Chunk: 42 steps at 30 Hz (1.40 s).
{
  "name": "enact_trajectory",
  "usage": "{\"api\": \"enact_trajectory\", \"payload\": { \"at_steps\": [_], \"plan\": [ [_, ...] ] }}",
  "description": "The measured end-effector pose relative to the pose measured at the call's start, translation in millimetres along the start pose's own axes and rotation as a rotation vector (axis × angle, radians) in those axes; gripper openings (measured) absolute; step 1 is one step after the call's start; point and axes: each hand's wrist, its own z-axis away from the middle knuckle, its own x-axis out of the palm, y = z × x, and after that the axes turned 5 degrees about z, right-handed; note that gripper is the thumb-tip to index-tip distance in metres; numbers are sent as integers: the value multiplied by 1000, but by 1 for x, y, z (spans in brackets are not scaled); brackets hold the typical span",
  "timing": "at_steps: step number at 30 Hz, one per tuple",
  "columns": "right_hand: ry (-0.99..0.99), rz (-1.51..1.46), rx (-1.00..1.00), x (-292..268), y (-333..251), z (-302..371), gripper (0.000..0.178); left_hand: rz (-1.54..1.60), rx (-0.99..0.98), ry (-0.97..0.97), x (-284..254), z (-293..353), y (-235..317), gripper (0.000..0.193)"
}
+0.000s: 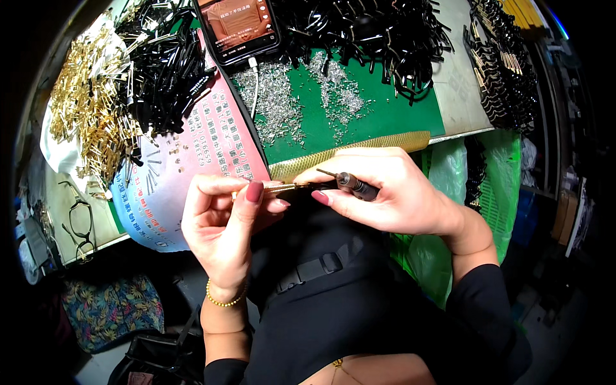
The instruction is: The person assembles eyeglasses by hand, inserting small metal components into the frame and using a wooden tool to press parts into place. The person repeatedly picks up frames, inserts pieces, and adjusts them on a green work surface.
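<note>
Slim gold piece (280, 188) was held in the air just at the near edge of the desk (459, 109), between the two hands and above the person's dark clothes. The left hand (221, 215) had its grip narrow upon this piece, with thumb and fingers pressing it, presumably so that a thing so thin could not turn. The right hand (391, 192) had its grip closed around a dark screwdriver (358, 187), whose thin shaft pointed to the left. It lay across the fingers, probably to leave the thumb free for supporting the dark end beside the gold piece; what exactly the thumb pressed there, I cannot tell.

On the green mat (398, 122), toward the middle of the desk, small silver bits (276, 106) were spread in two patches, perhaps for easy picking. A yellow mesh strip (353, 149) lay along the near edge, which may serve to stop these bits from rolling off. The gold heap (86, 83) was by the left edge and the black heap (170, 70) was next to it, likely apart by colour. A phone (240, 29) stood toward the far edge, facing the person, apparently for viewing.
</note>
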Motion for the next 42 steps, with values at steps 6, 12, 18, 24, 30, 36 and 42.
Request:
{"api": "enact_trajectory", "payload": {
  "at_steps": [6,12,18,24,30,36,42],
  "plan": [
    [-28,162,-56,-9,4,7,16,-17,63,-69,6,12,-9,13],
    [1,131,-42,1,1,14,18,80,119,-61,8,21,-22,16],
    [-148,291,-40,-17,7,24,29,-1069,238,-651,3,1,8,22],
    [-61,735,112,-51,20,28,32,-587,-180,-284,-15,11,-2,13],
    [-107,831,66,-46,26,17,39,-117,-142,-157,38,-7,-20,22],
    [-122,821,53,-46,27,14,39,-174,-215,-243,49,-21,-28,23],
    [-122,798,38,-46,30,12,40,-168,-183,-130,41,-10,-21,16]
  ]
}}
